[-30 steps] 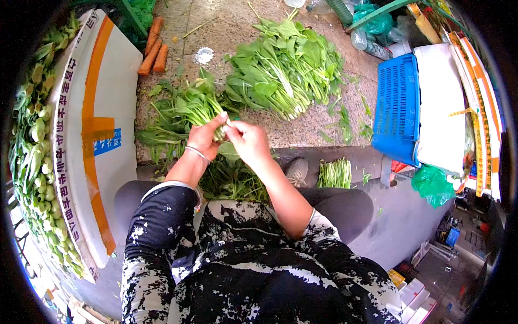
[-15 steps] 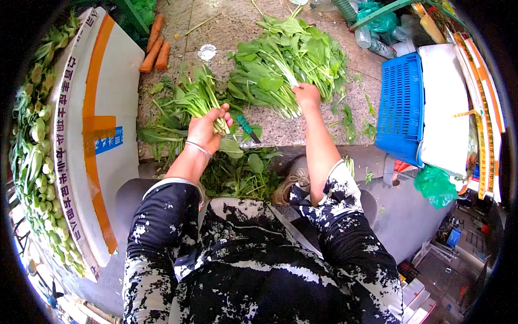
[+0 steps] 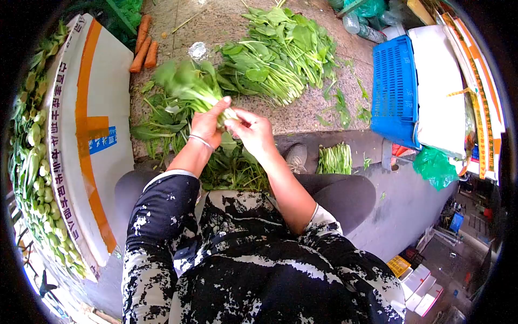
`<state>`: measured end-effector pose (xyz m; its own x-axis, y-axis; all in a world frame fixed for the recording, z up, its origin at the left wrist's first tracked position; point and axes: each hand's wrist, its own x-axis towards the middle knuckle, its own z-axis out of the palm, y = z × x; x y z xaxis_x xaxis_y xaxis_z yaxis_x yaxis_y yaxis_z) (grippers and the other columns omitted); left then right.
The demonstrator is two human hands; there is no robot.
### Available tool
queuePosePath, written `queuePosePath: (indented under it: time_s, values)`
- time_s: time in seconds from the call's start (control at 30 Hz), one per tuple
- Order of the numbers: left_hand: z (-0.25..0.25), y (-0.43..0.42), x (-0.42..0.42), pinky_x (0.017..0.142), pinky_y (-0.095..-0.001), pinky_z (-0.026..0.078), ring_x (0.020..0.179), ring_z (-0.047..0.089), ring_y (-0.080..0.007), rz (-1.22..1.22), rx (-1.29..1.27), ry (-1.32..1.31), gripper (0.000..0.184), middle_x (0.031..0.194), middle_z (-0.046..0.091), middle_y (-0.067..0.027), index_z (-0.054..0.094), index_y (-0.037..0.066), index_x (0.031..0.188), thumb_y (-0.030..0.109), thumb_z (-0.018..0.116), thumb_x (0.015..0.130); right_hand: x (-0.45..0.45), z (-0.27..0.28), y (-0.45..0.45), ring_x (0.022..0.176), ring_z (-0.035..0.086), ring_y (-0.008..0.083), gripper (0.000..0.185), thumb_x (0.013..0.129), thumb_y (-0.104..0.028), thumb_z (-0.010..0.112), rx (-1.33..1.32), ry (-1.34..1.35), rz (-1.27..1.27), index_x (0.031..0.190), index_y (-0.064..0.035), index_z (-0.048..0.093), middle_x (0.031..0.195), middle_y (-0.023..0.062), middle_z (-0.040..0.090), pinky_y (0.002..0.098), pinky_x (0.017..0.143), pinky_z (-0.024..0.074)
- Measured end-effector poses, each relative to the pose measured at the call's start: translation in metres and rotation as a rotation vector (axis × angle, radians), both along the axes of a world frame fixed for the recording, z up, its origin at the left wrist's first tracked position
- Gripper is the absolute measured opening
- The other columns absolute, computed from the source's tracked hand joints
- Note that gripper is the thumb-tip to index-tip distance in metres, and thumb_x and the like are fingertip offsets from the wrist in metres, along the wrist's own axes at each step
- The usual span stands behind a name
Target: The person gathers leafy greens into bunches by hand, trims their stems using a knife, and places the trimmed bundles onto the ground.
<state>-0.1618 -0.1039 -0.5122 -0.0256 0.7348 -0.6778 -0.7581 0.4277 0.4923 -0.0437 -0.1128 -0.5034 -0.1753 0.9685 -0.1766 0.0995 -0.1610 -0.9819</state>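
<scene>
A bunch of leafy greens (image 3: 197,89), its leaves blurred, points up and left from my left hand (image 3: 206,129), whose fingers are wrapped round the stems. My right hand (image 3: 252,131) is pinched at the stem ends, right beside the left one. Beyond them a large pile of greens (image 3: 280,54) lies on the speckled stone slab (image 3: 291,120). Looser leaves (image 3: 159,121) lie to the left of the bunch, and more greens (image 3: 234,170) are below my hands. The green-handled tool seen earlier is not visible.
Carrots (image 3: 143,51) lie at the upper left beside a white foam box (image 3: 110,178). A blue basket (image 3: 395,92) stands at the right, with a green plastic bag (image 3: 435,168) below it. A bundle of cut stems (image 3: 334,159) sits near my right knee.
Since half a second ago, my right hand has come back from the large pile to the stems at my left hand. The view has shifted slightly.
</scene>
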Motion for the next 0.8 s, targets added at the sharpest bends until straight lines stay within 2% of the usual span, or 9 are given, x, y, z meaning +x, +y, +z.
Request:
queuePosePath:
  time_s: [0.03, 0.1, 0.17, 0.23, 0.33, 0.57, 0.6, 0.77, 0.8]
  values:
    - [-0.002, -0.001, -0.002, 0.061, -0.0322, 0.048, 0.068, 0.058, -0.0183, -0.017, -0.009, 0.054, 0.017, 0.075, 0.060, -0.0062, 0.057, 0.003, 0.084, 0.013, 0.065, 0.073, 0.007, -0.002, 0.007, 0.063, 0.057, 0.0105, 0.028, 0.072, -0.021, 0.068, 0.000, -0.003, -0.004, 0.089, 0.0004, 0.062, 0.073, 0.0071, 0.062, 0.0241, 0.056, 0.0453]
    - [-0.008, 0.001, -0.008, 0.061, -0.0312, 0.049, 0.067, 0.058, -0.0186, -0.006, -0.069, -0.002, 0.016, 0.075, 0.059, -0.0065, 0.055, 0.003, 0.086, 0.008, 0.063, 0.073, 0.032, 0.004, 0.033, 0.062, 0.059, 0.0145, 0.030, 0.070, -0.025, 0.069, -0.345, -0.151, 0.007, 0.084, 0.0001, 0.062, 0.070, 0.0083, 0.062, 0.0269, 0.059, 0.0465]
    - [0.000, 0.001, -0.009, 0.061, -0.0301, 0.049, 0.067, 0.058, -0.0180, 0.013, -0.026, 0.011, 0.016, 0.074, 0.059, -0.0064, 0.055, 0.003, 0.086, 0.009, 0.063, 0.074, 0.061, -0.040, 0.061, 0.077, 0.058, 0.0205, 0.034, 0.066, -0.027, 0.071, 0.053, -0.484, -0.294, 0.089, -0.0044, 0.061, 0.082, 0.0108, 0.061, 0.0305, 0.068, 0.0456]
    - [0.003, 0.002, -0.009, 0.060, -0.0299, 0.049, 0.067, 0.058, -0.0175, -0.003, -0.004, 0.029, 0.016, 0.074, 0.059, -0.0059, 0.055, 0.003, 0.086, 0.009, 0.062, 0.074, 0.081, -0.060, 0.085, 0.097, 0.049, 0.0259, 0.049, 0.061, -0.026, 0.073, 0.311, -1.140, -0.327, 0.103, -0.0093, 0.052, 0.100, 0.0123, 0.054, 0.0363, 0.082, 0.0392]
    - [0.003, 0.001, -0.009, 0.060, -0.0295, 0.049, 0.068, 0.058, -0.0167, -0.035, -0.004, 0.039, 0.015, 0.074, 0.059, -0.0051, 0.055, 0.004, 0.086, 0.010, 0.062, 0.074, 0.091, -0.074, 0.106, 0.108, 0.039, 0.0275, 0.064, 0.056, -0.025, 0.074, 0.236, -1.242, -0.147, 0.110, -0.0124, 0.042, 0.111, 0.0110, 0.044, 0.0405, 0.089, 0.0312]
    - [0.002, 0.005, -0.010, 0.060, -0.0292, 0.049, 0.069, 0.058, -0.0160, -0.069, 0.018, 0.030, 0.016, 0.074, 0.059, -0.0039, 0.055, 0.005, 0.085, 0.012, 0.063, 0.074, 0.102, -0.083, 0.131, 0.101, 0.046, 0.0231, 0.059, 0.053, -0.020, 0.074, 0.269, -1.245, 0.046, 0.104, -0.0151, 0.044, 0.102, 0.0073, 0.053, 0.0380, 0.088, 0.0300]
    - [0.002, 0.006, -0.010, 0.060, -0.0294, 0.049, 0.069, 0.058, -0.0163, -0.070, 0.024, 0.031, 0.016, 0.075, 0.059, -0.0042, 0.055, 0.004, 0.085, 0.012, 0.063, 0.074, 0.104, -0.081, 0.131, 0.095, 0.050, 0.0238, 0.048, 0.056, -0.024, 0.071, 0.326, -1.251, 0.041, 0.098, -0.0135, 0.051, 0.094, 0.0080, 0.058, 0.0387, 0.085, 0.0330]
    - [0.008, 0.005, -0.009, 0.061, -0.0299, 0.049, 0.069, 0.058, -0.0174, -0.043, 0.021, 0.034, 0.015, 0.076, 0.060, -0.0054, 0.056, 0.003, 0.085, 0.011, 0.062, 0.074, 0.113, -0.068, 0.152, 0.083, 0.056, 0.0291, 0.039, 0.061, -0.034, 0.066, 0.219, -1.299, 0.231, 0.086, -0.0053, 0.059, 0.087, 0.0133, 0.060, 0.0412, 0.074, 0.0409]
    - [0.008, 0.005, -0.009, 0.061, -0.0299, 0.049, 0.069, 0.058, -0.0177, -0.036, 0.017, 0.031, 0.015, 0.076, 0.060, -0.0057, 0.056, 0.002, 0.085, 0.011, 0.062, 0.075, 0.119, -0.073, 0.163, 0.079, 0.057, 0.0267, 0.039, 0.061, -0.033, 0.066, 0.089, -1.090, 0.243, 0.085, -0.0031, 0.058, 0.085, 0.0137, 0.060, 0.0388, 0.069, 0.0431]
